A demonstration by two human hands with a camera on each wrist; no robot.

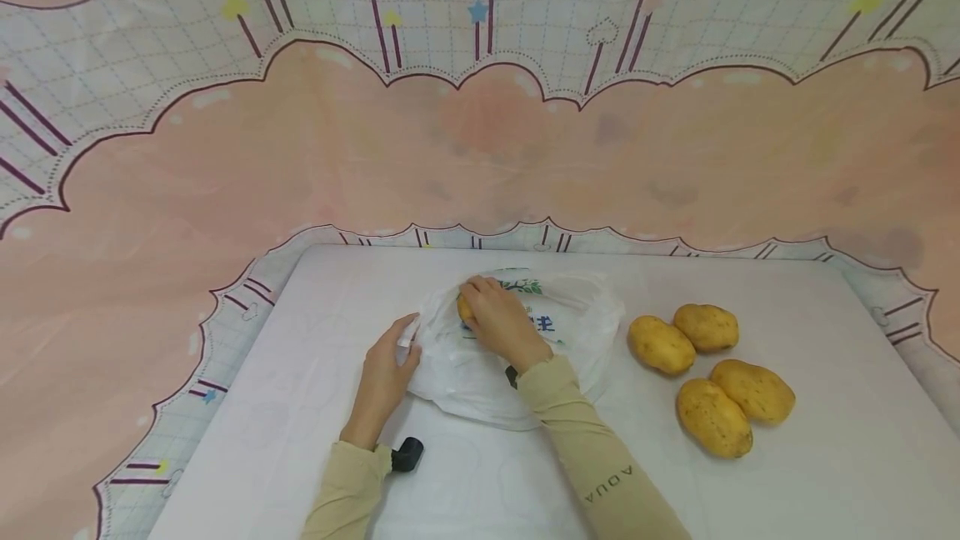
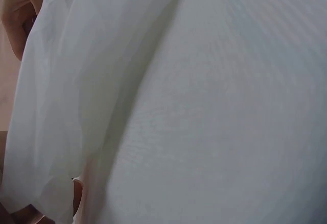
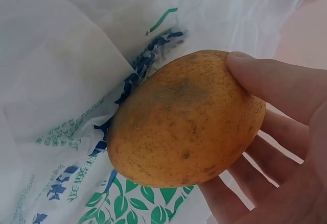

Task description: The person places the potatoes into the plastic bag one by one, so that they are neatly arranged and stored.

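A white plastic bag (image 1: 472,394) with green leaf and blue lettering prints lies spread on the white table. My right hand (image 1: 504,319) grips a yellow potato (image 3: 186,124) over the bag's left part, thumb on one side and fingers on the other. In the head view that potato is mostly covered by the hand. At the bag's left edge, my left hand (image 1: 384,375) holds the thin plastic between thumb and fingers. The left wrist view is mostly filled by white film (image 2: 66,91), with parts of fingers (image 2: 77,196) showing at lower left.
Several loose potatoes (image 1: 712,419) lie in two pairs on the table (image 1: 840,473), right of the bag. Behind the table hangs a pink and white patterned cloth (image 1: 480,157). A small black camera (image 1: 408,455) sits at the left wrist.
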